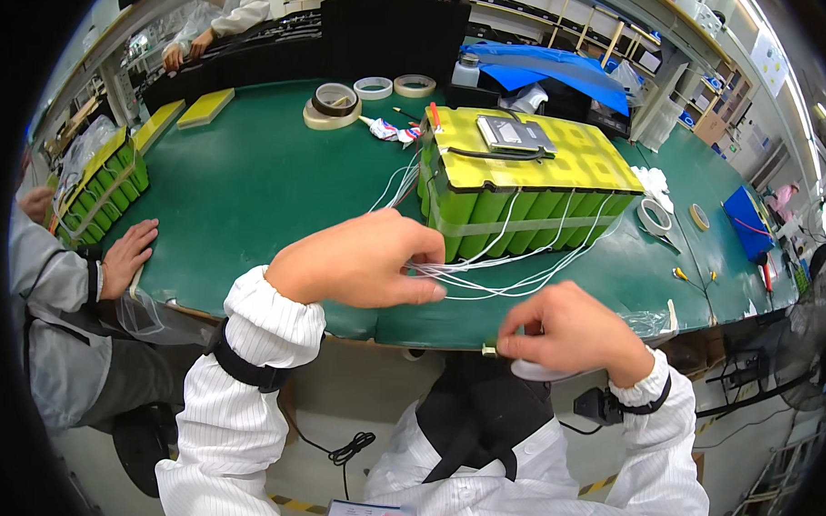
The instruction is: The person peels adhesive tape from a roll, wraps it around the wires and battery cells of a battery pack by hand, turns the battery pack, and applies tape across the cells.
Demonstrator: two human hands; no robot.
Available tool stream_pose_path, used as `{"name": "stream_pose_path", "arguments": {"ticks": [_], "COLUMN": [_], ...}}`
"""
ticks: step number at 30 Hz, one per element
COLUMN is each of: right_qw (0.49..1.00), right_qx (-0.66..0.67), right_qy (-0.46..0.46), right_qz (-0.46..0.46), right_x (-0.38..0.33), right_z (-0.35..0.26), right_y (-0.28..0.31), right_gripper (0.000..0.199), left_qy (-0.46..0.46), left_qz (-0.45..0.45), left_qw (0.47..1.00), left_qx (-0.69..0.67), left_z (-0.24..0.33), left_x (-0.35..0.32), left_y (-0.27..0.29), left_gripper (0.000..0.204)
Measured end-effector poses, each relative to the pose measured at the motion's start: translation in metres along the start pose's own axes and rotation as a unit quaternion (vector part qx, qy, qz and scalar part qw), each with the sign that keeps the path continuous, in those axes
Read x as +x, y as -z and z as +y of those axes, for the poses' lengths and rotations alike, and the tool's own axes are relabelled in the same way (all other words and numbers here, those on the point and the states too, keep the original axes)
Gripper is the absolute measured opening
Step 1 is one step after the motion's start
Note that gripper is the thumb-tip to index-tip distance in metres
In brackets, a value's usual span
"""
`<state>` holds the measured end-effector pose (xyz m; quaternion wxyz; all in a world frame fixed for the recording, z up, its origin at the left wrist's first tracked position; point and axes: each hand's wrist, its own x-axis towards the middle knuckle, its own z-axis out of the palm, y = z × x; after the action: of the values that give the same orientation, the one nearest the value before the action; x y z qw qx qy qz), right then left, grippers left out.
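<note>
Bench [261, 189]: green top, spans most of the view.

Main battery pack [534, 178]: green cylindrical cells, yellow top sheet, clear band round the side. Sits on the bench, just right of center, beyond the hands.

Blue sheet [565, 68]: draped at the back, behind the pack.

Second pack [106, 197]: also green cells and yellow top, far left of the bench. A co-worker's hand [127, 257] rests on the bench near it.

Two yellow slabs [206, 108]: back left, lying near each other.

Left hand [363, 258]: front left of the main pack, above the bench, half closed, fingers curled, wires gripped between thumb and fingers.

Right hand [565, 332]: at the bench's front edge, thumb and index nearly together in a pinch, other fingers folded.

Grey module [516, 134]: flat on the main pack's top, dark cable along its front.

Tape rolls [373, 88]: grouped at the back, left of the main pack; more lie to its right.

White wires [512, 287]: loop from the pack's front side to the left hand.

Small pale piece [490, 349]: at the right fingertips, pinched. Can't tell what it is.
</note>
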<state>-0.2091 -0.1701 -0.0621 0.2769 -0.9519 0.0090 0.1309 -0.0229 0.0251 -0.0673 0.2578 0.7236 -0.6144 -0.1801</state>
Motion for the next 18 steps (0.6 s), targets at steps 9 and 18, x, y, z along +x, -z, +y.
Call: {"name": "stream_pose_path", "arguments": {"ticks": [9,18], "right_qw": [0.995,0.998], "right_qx": [0.016,-0.048], "right_qy": [0.018,-0.008], "right_qz": [0.098,0.040], "right_x": [0.022,-0.005], "right_z": [0.000,-0.011], "right_y": [0.025,0.065], "right_gripper": [0.016,0.015], "left_qy": [0.123,0.104], "left_qz": [0.076,0.024], "left_qw": [0.957,0.982], "left_qx": [-0.253,-0.153], "left_z": [-0.010,-0.002], "left_x": [0.005,0.025], "left_y": [-0.014,-0.010], "left_gripper": [0.023,0.022]}}
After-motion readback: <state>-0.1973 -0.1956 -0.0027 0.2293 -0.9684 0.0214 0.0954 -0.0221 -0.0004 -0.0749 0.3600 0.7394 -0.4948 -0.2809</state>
